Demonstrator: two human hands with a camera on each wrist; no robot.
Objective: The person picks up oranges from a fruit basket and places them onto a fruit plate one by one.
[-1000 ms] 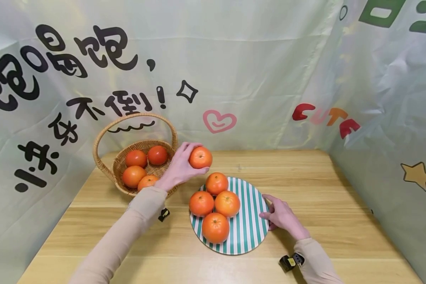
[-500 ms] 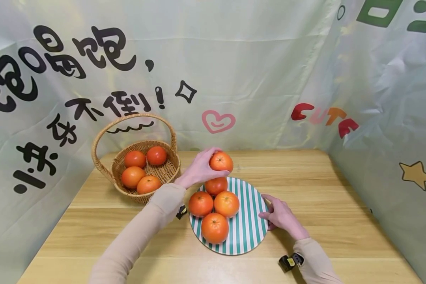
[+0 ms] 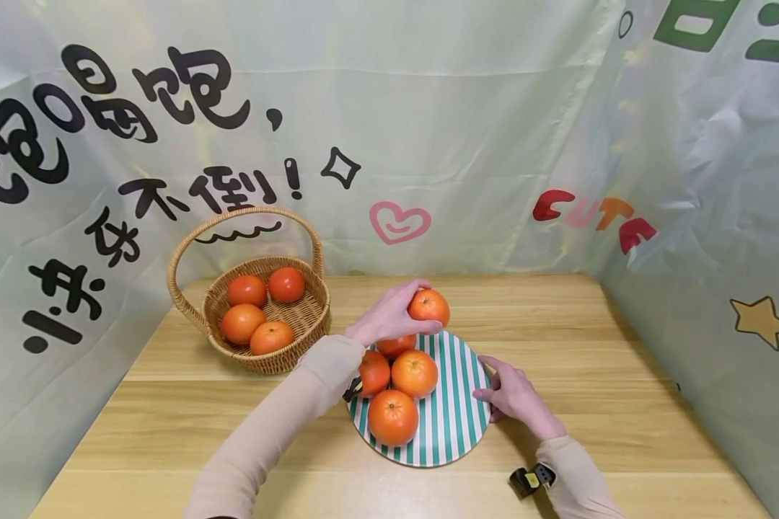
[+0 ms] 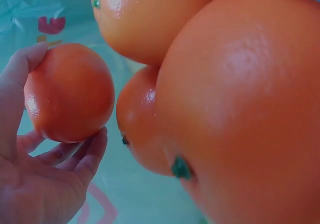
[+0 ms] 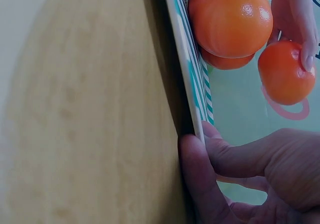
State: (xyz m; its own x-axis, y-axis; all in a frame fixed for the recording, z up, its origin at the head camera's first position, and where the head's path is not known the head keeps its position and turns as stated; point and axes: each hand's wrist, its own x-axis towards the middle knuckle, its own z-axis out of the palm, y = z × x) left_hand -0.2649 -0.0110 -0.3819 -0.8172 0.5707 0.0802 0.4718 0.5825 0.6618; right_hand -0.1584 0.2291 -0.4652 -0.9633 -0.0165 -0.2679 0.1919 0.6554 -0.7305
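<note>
Toward four o'clock the left hand (image 3: 394, 317) has shifted, thumb and fingers gripping an orange (image 3: 430, 306) at its three o'clock, near the twelve o'clock edge of the plate (image 3: 457, 414); the right hand (image 3: 515, 395) pinches its three o'clock rim.

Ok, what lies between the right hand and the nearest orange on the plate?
In the head view, only a bare stretch of striped plate lies between the right hand and that orange.

We are holding our beige-sleeved left arm (image 3: 266, 430) stretched forward, curving the fingers (image 4: 94, 154) of our bare left hand (image 3: 396, 314), and pinching with our bare right hand (image 3: 513, 393).
</note>
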